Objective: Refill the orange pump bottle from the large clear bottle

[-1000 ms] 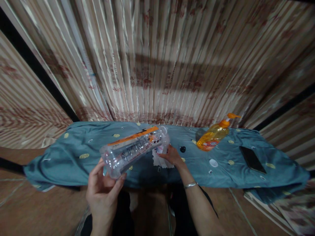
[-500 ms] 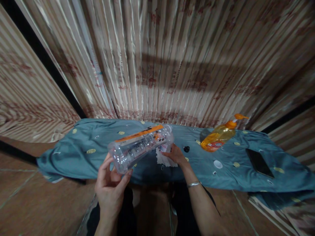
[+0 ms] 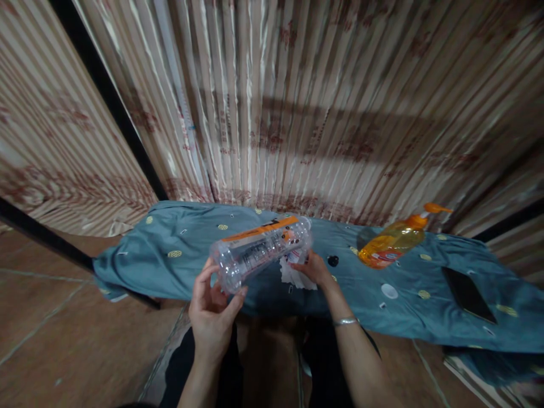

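A clear plastic bottle (image 3: 261, 255) with an orange-edged label lies tilted in the air over the cloth-covered table. My left hand (image 3: 215, 306) is closed on its base end, fingers and thumb around it. At the other end, my right hand (image 3: 313, 267) is closed on a crumpled white tissue (image 3: 295, 275) just under the bottle's narrower end. Part of the tissue is hidden behind the bottle. A small black cap-like object (image 3: 333, 260) lies right of my right hand.
An orange pump bottle of yellow liquid (image 3: 391, 242) rests to the right, looking tilted. Nearby lie a white disc (image 3: 389, 291) and a black phone (image 3: 468, 294). A blue-green patterned cloth (image 3: 144, 266) covers the table. Behind it hangs a striped curtain (image 3: 297, 113), with dark poles (image 3: 110, 96) at the sides.
The view has shifted, so the table and everything on it appear farther right. Both hands keep much the same hold on the bottle and tissue.
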The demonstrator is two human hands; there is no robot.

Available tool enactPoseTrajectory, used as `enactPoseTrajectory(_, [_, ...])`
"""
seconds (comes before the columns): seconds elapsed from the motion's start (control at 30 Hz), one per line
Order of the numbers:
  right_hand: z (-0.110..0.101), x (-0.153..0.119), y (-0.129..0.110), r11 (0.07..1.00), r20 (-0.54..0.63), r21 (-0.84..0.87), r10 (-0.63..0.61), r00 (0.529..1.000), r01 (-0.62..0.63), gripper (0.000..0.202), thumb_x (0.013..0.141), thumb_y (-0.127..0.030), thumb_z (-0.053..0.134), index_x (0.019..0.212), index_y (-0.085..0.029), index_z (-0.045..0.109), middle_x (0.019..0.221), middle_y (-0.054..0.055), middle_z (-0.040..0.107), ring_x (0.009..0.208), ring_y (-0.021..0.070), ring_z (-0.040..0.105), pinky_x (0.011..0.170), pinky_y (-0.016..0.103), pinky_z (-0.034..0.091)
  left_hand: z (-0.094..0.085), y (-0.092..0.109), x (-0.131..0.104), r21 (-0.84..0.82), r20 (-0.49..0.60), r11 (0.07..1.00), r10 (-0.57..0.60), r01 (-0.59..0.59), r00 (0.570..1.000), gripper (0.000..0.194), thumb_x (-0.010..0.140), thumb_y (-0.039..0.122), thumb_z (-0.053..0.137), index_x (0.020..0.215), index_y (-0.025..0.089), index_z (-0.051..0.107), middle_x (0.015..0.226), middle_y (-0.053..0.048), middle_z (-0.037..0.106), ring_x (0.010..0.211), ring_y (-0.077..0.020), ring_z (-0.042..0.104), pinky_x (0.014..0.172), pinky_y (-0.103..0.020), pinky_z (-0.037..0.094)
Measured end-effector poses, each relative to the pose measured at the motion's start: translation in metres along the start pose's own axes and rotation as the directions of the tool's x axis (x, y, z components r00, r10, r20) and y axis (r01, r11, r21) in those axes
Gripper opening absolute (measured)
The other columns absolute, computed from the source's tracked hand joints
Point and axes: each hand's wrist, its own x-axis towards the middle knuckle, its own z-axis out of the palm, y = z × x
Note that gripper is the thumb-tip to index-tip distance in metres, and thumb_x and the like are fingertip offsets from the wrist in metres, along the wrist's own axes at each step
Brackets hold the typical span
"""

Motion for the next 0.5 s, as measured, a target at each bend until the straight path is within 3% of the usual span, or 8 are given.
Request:
enactPoseTrajectory(0.17, [-0.0001,0.0001,0.0002,0.999,0.022,0.036,-0.001,1.0,0.0,0.031,0.077,-0.031,0.087,0.098,-0.023,0.065,0.098,0.007,0.081,0.093,0.0276,0.079,0.078,0.032,0.058,-0.0007,0.0005,0.001,0.0,0.021,1.0,0.008,-0.008,1.0,0.053,0.062,0.021,0.098,0.109,0.024,0.072,0.125,-0.008,0.071,0.103,-0.0192,0.075,0.084,-0.024,0.062])
enactPoseTrajectory(0.33, [-0.0015,0.001,0.0008,0.999,0.043,0.037,-0.002,0.999,0.0,0.03,0.078,-0.03,0.087,0.097,-0.023,0.065,0.098,0.006,0.081,0.095,0.0276,0.078,0.08,0.033,0.058,0.0006,0.0028,0.0023,-0.011,-0.022,1.0,0.018,-0.018,1.0,0.067,0.057,0.019,0.1,0.116,0.026,0.068,0.118,-0.005,0.069,0.103,-0.0192,0.075,0.079,-0.022,0.062])
enactPoseTrajectory(0.5, [-0.002,0.0021,0.001,1.0,0.042,0.012,-0.003,0.999,0.002,0.032,0.077,-0.035,0.087,0.098,-0.023,0.066,0.094,0.005,0.079,0.093,0.0283,0.078,0.079,0.034,0.057,0.0033,0.0066,0.0038,0.028,-0.006,0.999,0.036,-0.036,0.999,0.06,0.057,0.02,0.099,0.109,0.025,0.069,0.111,-0.004,0.07,0.094,-0.0189,0.077,0.075,-0.023,0.063])
